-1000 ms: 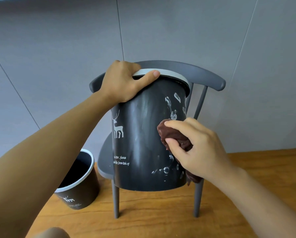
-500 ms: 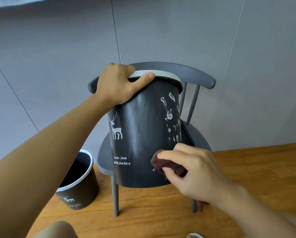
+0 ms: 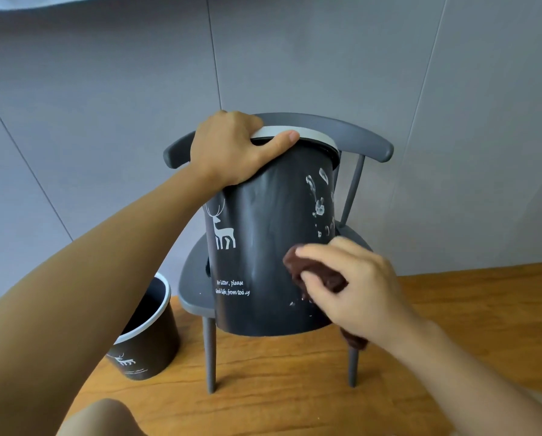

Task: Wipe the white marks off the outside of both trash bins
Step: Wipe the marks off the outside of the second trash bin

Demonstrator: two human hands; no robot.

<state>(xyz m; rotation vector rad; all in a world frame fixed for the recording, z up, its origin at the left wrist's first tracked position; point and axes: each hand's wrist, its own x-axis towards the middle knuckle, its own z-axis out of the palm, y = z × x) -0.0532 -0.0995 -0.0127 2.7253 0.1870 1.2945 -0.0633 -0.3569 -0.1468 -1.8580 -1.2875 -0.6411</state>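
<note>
Fingers of the right hand [image 3: 357,287] pinch a brown cloth [image 3: 318,273] against the lower right side of the dark trash bin [image 3: 269,234], just below its white marks [image 3: 320,209]. That bin sits tilted on a grey chair [image 3: 351,136]; farther off, the left hand [image 3: 231,149] grips its white rim. A second bin [image 3: 150,338] stands on the wooden floor [image 3: 294,388] at left.

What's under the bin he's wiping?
The tall bin sits tilted on the grey chair, left hand gripping its rim, right hand pressing the brown cloth on its side. The contact underneath is hidden.
</note>
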